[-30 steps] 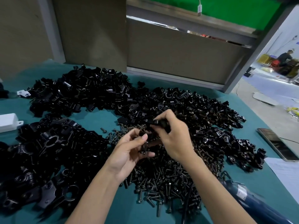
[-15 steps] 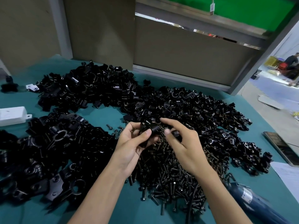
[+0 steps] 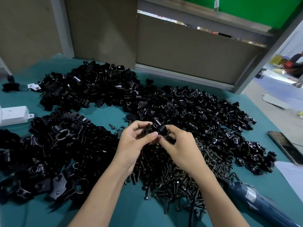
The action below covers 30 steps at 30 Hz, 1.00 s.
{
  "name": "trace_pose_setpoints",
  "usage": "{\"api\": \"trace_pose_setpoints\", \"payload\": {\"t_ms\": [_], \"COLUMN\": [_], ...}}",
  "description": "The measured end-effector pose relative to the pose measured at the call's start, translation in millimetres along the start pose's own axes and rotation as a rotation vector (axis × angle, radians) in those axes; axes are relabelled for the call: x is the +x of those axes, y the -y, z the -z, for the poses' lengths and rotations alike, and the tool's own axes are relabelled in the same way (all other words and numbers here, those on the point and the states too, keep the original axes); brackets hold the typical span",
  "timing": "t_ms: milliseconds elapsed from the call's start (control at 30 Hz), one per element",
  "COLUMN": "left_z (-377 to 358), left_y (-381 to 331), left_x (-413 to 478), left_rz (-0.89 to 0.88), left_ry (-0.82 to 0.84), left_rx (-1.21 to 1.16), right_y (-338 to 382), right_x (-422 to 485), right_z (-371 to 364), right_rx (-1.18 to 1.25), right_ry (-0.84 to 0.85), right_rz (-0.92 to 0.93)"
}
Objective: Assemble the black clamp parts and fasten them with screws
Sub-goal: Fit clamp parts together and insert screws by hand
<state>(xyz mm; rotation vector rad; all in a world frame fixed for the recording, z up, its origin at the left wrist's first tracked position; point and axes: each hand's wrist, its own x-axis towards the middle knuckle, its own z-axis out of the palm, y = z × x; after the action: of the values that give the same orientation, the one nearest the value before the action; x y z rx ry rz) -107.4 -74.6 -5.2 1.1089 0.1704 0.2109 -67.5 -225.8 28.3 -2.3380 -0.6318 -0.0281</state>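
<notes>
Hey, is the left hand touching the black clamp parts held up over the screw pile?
Touching. The head view shows the left hand with thumb and fingers curled round the black clamp parts, and the right hand pinching their other side.

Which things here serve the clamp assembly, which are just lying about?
Job: black clamp pieces held in left hand and right hand; heaps of black clamp parts; pile of dark metal screws.
Lying about: white plastic box; dark flat phone; white paper sheet.

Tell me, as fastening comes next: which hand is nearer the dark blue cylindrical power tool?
Right. The right hand holds the black clamp parts up and left of the dark blue cylindrical power tool; the left hand, also gripping them, is farther left.
</notes>
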Motion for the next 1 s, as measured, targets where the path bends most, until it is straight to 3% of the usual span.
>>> {"api": "trace_pose_setpoints", "payload": {"t_ms": [200, 733, 867, 1000], "left_z": [-1, 0, 0, 2], "left_y": [-3, -3, 0, 1], "left_x": [-1, -3, 0, 3], "left_rz": [0.024, 0.051, 0.085, 0.107], "left_ry": [-0.001, 0.122, 0.059, 0.043], "left_rx": [-0.12, -0.266, -0.391, -0.495], "right_y": [-2, 5, -21, -110], "right_x": [4, 6, -2, -5], "right_z": [9, 22, 62, 123], "right_rx": [0.372, 0.172, 0.074, -0.395], "right_ry": [0.065, 0.178, -0.042, -0.48], "right_rz": [0.045, 0.072, -0.042, -0.344]}}
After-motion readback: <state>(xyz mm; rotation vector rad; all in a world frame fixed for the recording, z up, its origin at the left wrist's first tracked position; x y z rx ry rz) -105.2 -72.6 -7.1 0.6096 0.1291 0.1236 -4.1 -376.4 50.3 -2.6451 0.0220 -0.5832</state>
